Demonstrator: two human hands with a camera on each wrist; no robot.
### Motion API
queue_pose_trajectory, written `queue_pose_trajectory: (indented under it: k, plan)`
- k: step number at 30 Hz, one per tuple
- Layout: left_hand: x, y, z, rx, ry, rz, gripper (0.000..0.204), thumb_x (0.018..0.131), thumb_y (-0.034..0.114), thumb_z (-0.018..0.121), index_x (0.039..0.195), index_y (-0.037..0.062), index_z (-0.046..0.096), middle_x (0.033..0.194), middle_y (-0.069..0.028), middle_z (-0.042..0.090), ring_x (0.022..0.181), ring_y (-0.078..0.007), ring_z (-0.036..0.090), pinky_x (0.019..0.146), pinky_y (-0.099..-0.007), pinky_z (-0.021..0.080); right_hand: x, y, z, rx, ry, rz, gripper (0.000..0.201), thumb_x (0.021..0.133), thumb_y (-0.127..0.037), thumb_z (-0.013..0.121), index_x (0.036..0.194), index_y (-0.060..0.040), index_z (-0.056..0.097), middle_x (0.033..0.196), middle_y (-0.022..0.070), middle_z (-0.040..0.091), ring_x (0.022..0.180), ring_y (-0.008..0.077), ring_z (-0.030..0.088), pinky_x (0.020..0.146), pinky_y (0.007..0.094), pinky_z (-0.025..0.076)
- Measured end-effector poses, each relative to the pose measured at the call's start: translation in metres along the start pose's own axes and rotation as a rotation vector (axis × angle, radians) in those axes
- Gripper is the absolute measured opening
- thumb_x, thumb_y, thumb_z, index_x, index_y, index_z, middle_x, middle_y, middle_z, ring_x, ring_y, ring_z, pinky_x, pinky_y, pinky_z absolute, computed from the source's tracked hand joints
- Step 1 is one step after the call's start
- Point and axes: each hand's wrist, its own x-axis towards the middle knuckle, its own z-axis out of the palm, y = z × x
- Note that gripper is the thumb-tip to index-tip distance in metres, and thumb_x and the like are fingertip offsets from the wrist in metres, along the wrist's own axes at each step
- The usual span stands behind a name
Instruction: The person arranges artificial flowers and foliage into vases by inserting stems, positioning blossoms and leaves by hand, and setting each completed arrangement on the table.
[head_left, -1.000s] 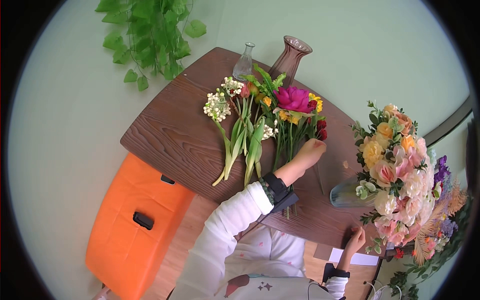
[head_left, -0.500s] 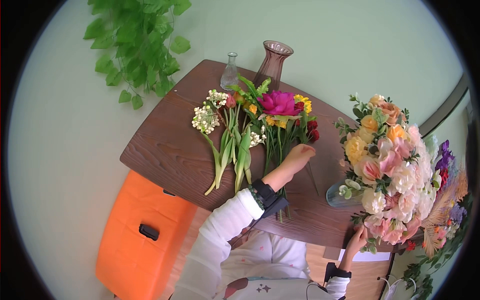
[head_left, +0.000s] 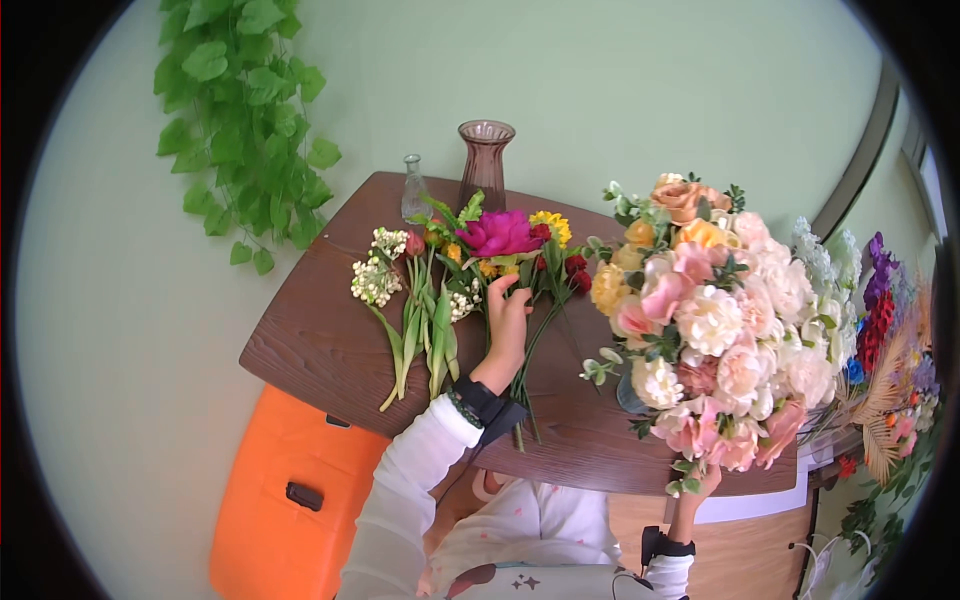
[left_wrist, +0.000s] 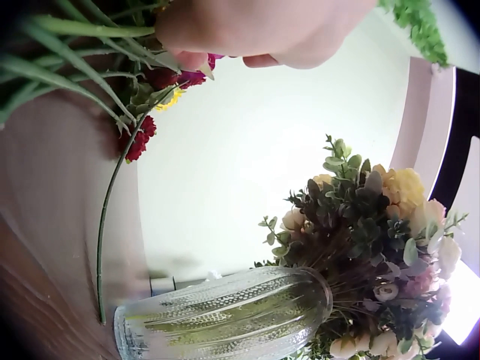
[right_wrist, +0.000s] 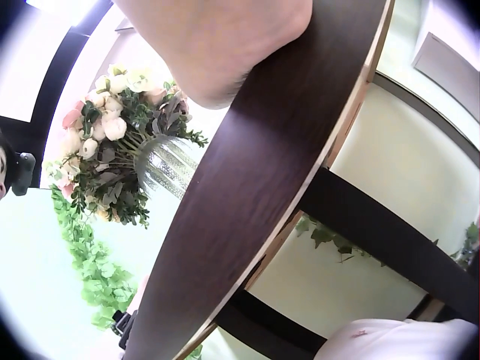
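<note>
My left hand (head_left: 507,325) is over the stems of a loose bunch of flowers on the brown table (head_left: 580,420), fingers bent just below a magenta peony (head_left: 497,234). In the left wrist view a thick green stem (left_wrist: 90,30) runs up to the fingers of that hand (left_wrist: 262,30); I cannot tell whether they pinch it. Dark red flowers (head_left: 578,272) and a yellow flower (head_left: 550,228) lie beside the peony. My right hand (head_left: 705,483) rests at the table's near edge, partly hidden under a big pink and cream bouquet (head_left: 740,340); its fingers look relaxed.
White-berried sprigs (head_left: 375,283) and tulips with long leaves (head_left: 440,330) lie left of the hand. A small clear bottle (head_left: 414,190) and a mauve glass vase (head_left: 486,160) stand at the back. The bouquet's ribbed glass vase (left_wrist: 225,319) stands on the right. An orange seat (head_left: 300,480) is lower left.
My left hand has moved left from beside the dark red flowers to the stems under the peony. My right hand stays at the table edge. The head view has turned to the right.
</note>
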Motion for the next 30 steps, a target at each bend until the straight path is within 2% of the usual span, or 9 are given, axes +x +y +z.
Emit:
queue_pose_trajectory:
  k: [5, 9, 14, 16, 19, 20, 23, 27, 30]
  plan:
    - [0.005, -0.003, -0.002, 0.109, 0.039, -0.018, 0.033, 0.08, 0.011, 0.05, 0.111, 0.004, 0.043, 0.11, -0.0068, 0.045, 0.09, -0.0143, 0.046, 0.072, -0.0271, 0.041, -0.005, -0.032, 0.006, -0.221, 0.043, -0.075, 0.025, 0.075, -0.012, 0.057, 0.092, 0.0053, 0.06, 0.073, 0.0184, 0.061, 0.066, 0.0233, 0.057, 0.063, 0.0317, 0.044]
    - [0.01, 0.02, -0.001, 0.111, -0.004, -0.045, 0.032, 0.081, 0.014, 0.05, 0.112, 0.0061, 0.045, 0.112, -0.0058, 0.047, 0.093, -0.0131, 0.046, 0.073, -0.0259, 0.039, -0.006, -0.047, 0.008, -0.31, 0.047, -0.124, 0.022, 0.08, -0.013, 0.054, 0.096, 0.0006, 0.061, 0.074, 0.0211, 0.059, 0.058, 0.0293, 0.054, 0.053, 0.0375, 0.04]
    - [0.026, 0.082, -0.01, 0.158, -0.048, 0.256, 0.038, 0.077, 0.01, 0.054, 0.114, 0.0014, 0.045, 0.106, -0.0078, 0.05, 0.095, -0.0159, 0.048, 0.08, -0.0261, 0.038, -0.007, -0.062, 0.012, -0.194, 0.081, -0.204, 0.019, 0.081, -0.014, 0.053, 0.089, 0.0012, 0.06, 0.071, 0.0187, 0.057, 0.063, 0.0318, 0.055, 0.058, 0.0349, 0.042]
    - [0.037, 0.101, -0.026, 0.215, 0.129, 0.272, 0.04, 0.076, 0.007, 0.054, 0.113, -0.0007, 0.045, 0.103, -0.0081, 0.05, 0.092, -0.0153, 0.047, 0.082, -0.0267, 0.038, -0.007, -0.059, 0.011, -0.229, 0.057, -0.223, 0.023, 0.084, -0.018, 0.052, 0.09, 0.0028, 0.059, 0.066, 0.0174, 0.057, 0.058, 0.0232, 0.053, 0.057, 0.0327, 0.041]
    - [0.088, 0.088, -0.101, 0.079, 0.023, 0.034, 0.017, 0.075, 0.011, 0.054, 0.091, 0.0036, 0.055, 0.081, -0.0033, 0.054, 0.08, -0.0136, 0.05, 0.075, -0.0267, 0.04, -0.008, -0.072, 0.01, -0.251, 0.05, -0.212, 0.022, 0.085, -0.018, 0.052, 0.087, 0.0023, 0.06, 0.066, 0.0161, 0.056, 0.058, 0.0238, 0.054, 0.056, 0.0327, 0.042]
    - [0.08, 0.093, -0.101, 0.085, 0.02, 0.037, 0.017, 0.075, 0.011, 0.054, 0.091, 0.0036, 0.055, 0.081, -0.0033, 0.054, 0.08, -0.0136, 0.05, 0.075, -0.0267, 0.04, -0.008, -0.076, 0.01, -0.235, 0.058, -0.223, 0.021, 0.085, -0.017, 0.052, 0.085, 0.0023, 0.06, 0.066, 0.0156, 0.056, 0.058, 0.0239, 0.054, 0.056, 0.0328, 0.042]
    - [0.068, 0.101, -0.108, 0.147, 0.193, -0.327, 0.007, 0.074, 0.014, 0.055, 0.077, 0.0068, 0.056, 0.072, -0.0007, 0.054, 0.062, -0.0128, 0.048, 0.056, -0.0271, 0.04, -0.009, -0.079, 0.01, -0.213, 0.064, -0.227, 0.02, 0.085, -0.016, 0.051, 0.079, 0.0023, 0.059, 0.067, 0.0146, 0.056, 0.059, 0.0248, 0.054, 0.057, 0.0331, 0.042]
    - [0.082, 0.092, -0.129, 0.386, 0.213, -0.236, 0.018, 0.079, 0.007, 0.051, 0.097, 0.007, 0.057, 0.087, -0.0015, 0.06, 0.064, -0.0107, 0.053, 0.055, -0.0206, 0.039, -0.009, -0.078, 0.008, -0.231, 0.037, -0.2, 0.021, 0.085, -0.015, 0.051, 0.076, 0.002, 0.058, 0.066, 0.0135, 0.056, 0.06, 0.0258, 0.054, 0.059, 0.0327, 0.042]
    - [0.076, 0.103, -0.116, 0.233, 0.252, -0.174, 0.027, 0.084, 0.002, 0.047, 0.109, 0.008, 0.051, 0.106, -0.0017, 0.058, 0.072, -0.0092, 0.057, 0.057, -0.019, 0.039, -0.009, -0.077, 0.007, -0.196, 0.037, -0.231, 0.02, 0.085, -0.014, 0.051, 0.076, 0.0012, 0.058, 0.066, 0.0131, 0.056, 0.061, 0.0259, 0.054, 0.059, 0.0329, 0.042]
